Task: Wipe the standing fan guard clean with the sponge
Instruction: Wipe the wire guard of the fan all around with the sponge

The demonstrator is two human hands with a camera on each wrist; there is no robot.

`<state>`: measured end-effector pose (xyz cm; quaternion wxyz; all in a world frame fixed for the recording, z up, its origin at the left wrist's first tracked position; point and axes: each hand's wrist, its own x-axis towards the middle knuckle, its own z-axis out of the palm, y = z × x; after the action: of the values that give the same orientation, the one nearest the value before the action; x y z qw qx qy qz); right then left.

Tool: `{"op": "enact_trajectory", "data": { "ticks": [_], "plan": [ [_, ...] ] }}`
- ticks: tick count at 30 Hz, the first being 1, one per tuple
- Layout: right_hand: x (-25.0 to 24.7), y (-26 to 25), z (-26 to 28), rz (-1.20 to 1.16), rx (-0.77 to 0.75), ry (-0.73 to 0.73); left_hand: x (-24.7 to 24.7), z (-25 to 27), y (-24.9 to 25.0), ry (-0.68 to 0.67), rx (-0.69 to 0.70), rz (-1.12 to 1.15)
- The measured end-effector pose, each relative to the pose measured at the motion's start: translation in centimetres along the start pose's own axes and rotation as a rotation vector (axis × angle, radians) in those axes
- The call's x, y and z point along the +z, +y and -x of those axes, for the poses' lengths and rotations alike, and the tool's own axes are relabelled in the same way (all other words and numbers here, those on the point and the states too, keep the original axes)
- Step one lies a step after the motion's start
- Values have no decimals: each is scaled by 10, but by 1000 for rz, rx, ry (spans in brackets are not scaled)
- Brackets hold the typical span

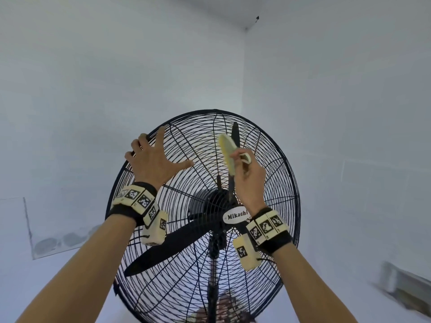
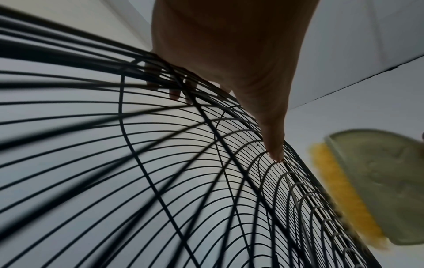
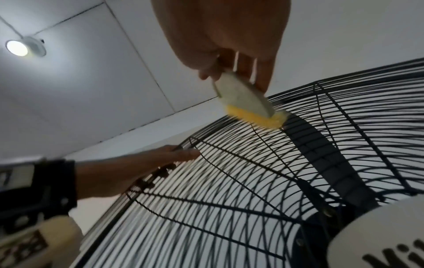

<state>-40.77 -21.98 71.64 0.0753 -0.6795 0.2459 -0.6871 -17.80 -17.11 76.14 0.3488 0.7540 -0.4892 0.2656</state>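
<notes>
A large black wire fan guard point(image 1: 272, 157) fills the middle of the head view, tilted up toward me. My left hand point(image 1: 151, 159) lies on its upper left rim, thumb spread over the front wires and fingers hooked over the edge; fingertips show behind the wires in the left wrist view point(image 2: 174, 94). My right hand point(image 1: 249, 176) grips the sponge point(image 1: 227, 150), a pale-backed scrubber with a yellow underside. That yellow face presses on the upper wires just right of the middle point(image 3: 252, 116). The sponge point(image 2: 378, 181) also appears at the right of the left wrist view.
Black blades point(image 1: 168, 248) and a hub with a white Mikachi badge point(image 1: 234, 216) sit behind the guard, on a dark pole point(image 1: 213, 276). White walls meet in a corner behind the fan. A ceiling lamp point(image 3: 17, 48) glows. A blurred ledge point(image 1: 405, 287) lies low right.
</notes>
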Motion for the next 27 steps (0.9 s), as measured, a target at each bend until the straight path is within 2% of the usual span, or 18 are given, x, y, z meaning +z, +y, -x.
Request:
{"op": "enact_trajectory", "data": {
  "ticks": [2,5,7,10,12,13,15,17,18,19,21,23,24,27],
  "plan": [
    [5,6,3,97,-40,31,-1,1,1,12,9,-18],
    [7,-1,12,63,-100,-179,0,1,2,11,3,-20],
    [2,-4,11,-28,-90,-209,0,1,1,16,1,-14],
    [-1,0,8,-52,9,16,0,4,1,29,11,-8],
    [3,6,9,43,1,111,-1,5,3,35,15,-16],
    [6,5,11,83,-30,79,-2,5,3,39,15,-24],
    [10,0,17,81,-89,-84,-1,4,3,37,10,-29],
    [7,-8,20,20,-96,-246,1,2,0,30,2,-8],
    [3,-11,19,-11,-78,-267,1,2,-1,34,2,8],
    [-1,-12,18,-42,-42,-241,1,2,-2,39,4,22],
    [-9,-9,15,-65,50,-97,1,4,-2,41,9,30],
    [-12,2,16,11,89,58,0,6,-2,33,13,23],
    [-11,6,19,52,86,68,0,6,-2,30,13,17],
    [-8,8,36,45,16,-166,0,4,-2,31,10,21]
  ]
}}
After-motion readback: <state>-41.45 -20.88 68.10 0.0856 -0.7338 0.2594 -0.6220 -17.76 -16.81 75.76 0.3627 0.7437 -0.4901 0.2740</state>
